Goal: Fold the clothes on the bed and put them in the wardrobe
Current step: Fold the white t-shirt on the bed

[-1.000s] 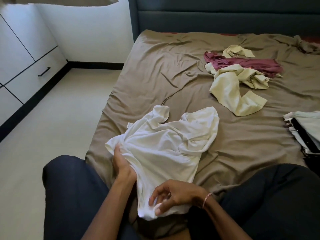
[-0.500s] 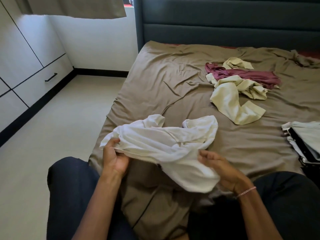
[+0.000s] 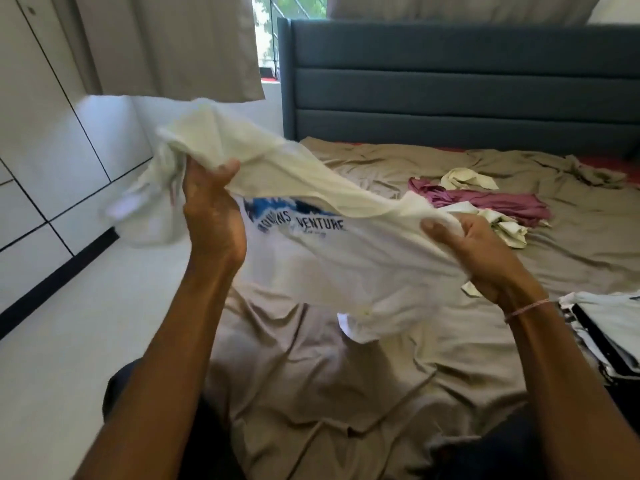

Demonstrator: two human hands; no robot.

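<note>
A white T-shirt (image 3: 346, 265) with a blue printed design hangs stretched in the air above the bed (image 3: 346, 393). My left hand (image 3: 213, 216) grips its upper left edge, raised high. My right hand (image 3: 481, 254) grips the shirt's right edge, lower down. The shirt's left end is blurred. Farther back on the brown sheet lie a maroon garment (image 3: 485, 199) and pale yellow clothes (image 3: 467, 178), crumpled. The white wardrobe (image 3: 45, 150) stands along the left wall, its doors closed.
A stack of folded clothes (image 3: 609, 327) sits at the bed's right edge. A dark blue headboard (image 3: 450, 84) backs the bed. Curtains (image 3: 173, 46) hang over a window at top left. Pale floor (image 3: 69, 341) runs between bed and wardrobe. My dark-trousered knees flank the bed's near edge.
Both hands have lifted the white shirt off the bed and pulled it apart, the left hand rising highest. The printed design now shows. The view has tilted upward.
</note>
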